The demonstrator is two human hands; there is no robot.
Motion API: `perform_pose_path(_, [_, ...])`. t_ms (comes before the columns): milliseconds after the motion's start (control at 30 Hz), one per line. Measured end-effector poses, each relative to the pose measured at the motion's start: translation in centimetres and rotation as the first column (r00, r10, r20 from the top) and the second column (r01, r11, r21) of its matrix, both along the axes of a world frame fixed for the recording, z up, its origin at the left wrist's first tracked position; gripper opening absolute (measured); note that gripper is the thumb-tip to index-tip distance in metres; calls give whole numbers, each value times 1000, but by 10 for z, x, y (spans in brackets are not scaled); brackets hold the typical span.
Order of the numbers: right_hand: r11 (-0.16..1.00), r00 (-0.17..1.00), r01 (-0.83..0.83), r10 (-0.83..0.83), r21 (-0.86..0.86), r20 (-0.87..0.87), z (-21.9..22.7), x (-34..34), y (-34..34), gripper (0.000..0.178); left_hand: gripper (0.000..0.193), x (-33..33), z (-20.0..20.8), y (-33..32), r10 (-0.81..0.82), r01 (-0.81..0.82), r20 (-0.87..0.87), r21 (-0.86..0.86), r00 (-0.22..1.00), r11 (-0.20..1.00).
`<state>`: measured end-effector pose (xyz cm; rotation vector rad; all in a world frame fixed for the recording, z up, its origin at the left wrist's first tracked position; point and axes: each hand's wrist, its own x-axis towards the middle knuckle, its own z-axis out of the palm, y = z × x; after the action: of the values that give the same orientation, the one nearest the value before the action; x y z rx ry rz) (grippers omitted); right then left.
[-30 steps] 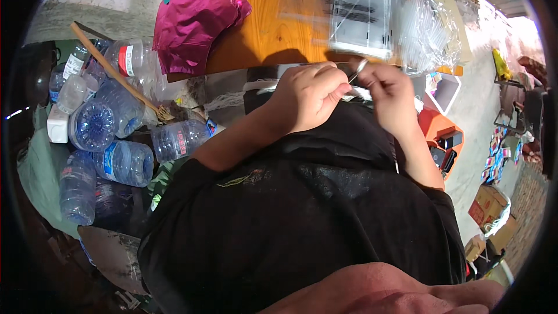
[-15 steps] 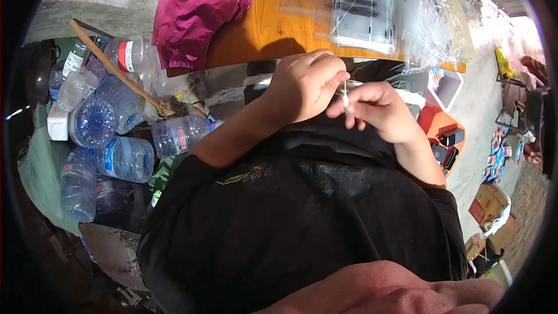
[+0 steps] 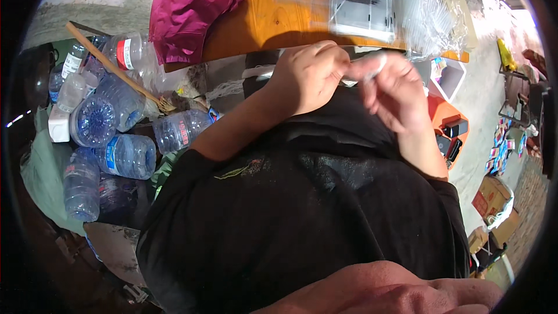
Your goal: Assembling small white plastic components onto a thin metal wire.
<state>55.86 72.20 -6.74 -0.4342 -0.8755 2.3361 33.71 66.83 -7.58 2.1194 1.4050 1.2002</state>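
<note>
My left hand (image 3: 313,77) is raised in front of the table edge, its fingers curled into a pinch. What lies between those fingertips is hidden. Just to its right is my right hand (image 3: 396,90), blurred by motion, with the index finger reaching toward the left fingertips. A thin white strip (image 3: 381,65), smeared too, shows at the right hand's fingers; it looks held there, though its full shape cannot be made out. Both hands hover over my lap, above my black shirt (image 3: 302,215).
Ahead stands a wooden table (image 3: 261,23) bearing magenta cloth (image 3: 189,20), clear plastic sleeves (image 3: 363,9) and a clear plastic bag (image 3: 433,20). Large empty bottles (image 3: 125,157) and a wooden stick (image 3: 110,64) crowd the left. An orange bin (image 3: 444,116) and cardboard boxes (image 3: 494,197) stand right.
My right hand has risen and turned, carrying the white strip up and to the right. The left hand has barely moved. The strip no longer hangs upright between the hands.
</note>
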Motion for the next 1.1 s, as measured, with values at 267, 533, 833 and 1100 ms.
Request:
perform_pose_path(267, [879,821,-341,105,334,562,-1,0,2,17,11,-4,3,2,-55,57,19,-101,998,993])
perform_pose_path(533, [577,736,-29,-541,816,408,-27,-12,12,17,12,3,1,1,-37,36,-7,-74,999,997])
perform_pose_path(833, [942,941,204,-265,268,213,-2,-15,3,24,11,1,-17,-1,-17,26,86,-98,996,995])
perform_pose_path(1100, [920,889,-346,259,185,378,-5,3,2,18,24,-4,-21,-2,63,42,305,-329,950,943])
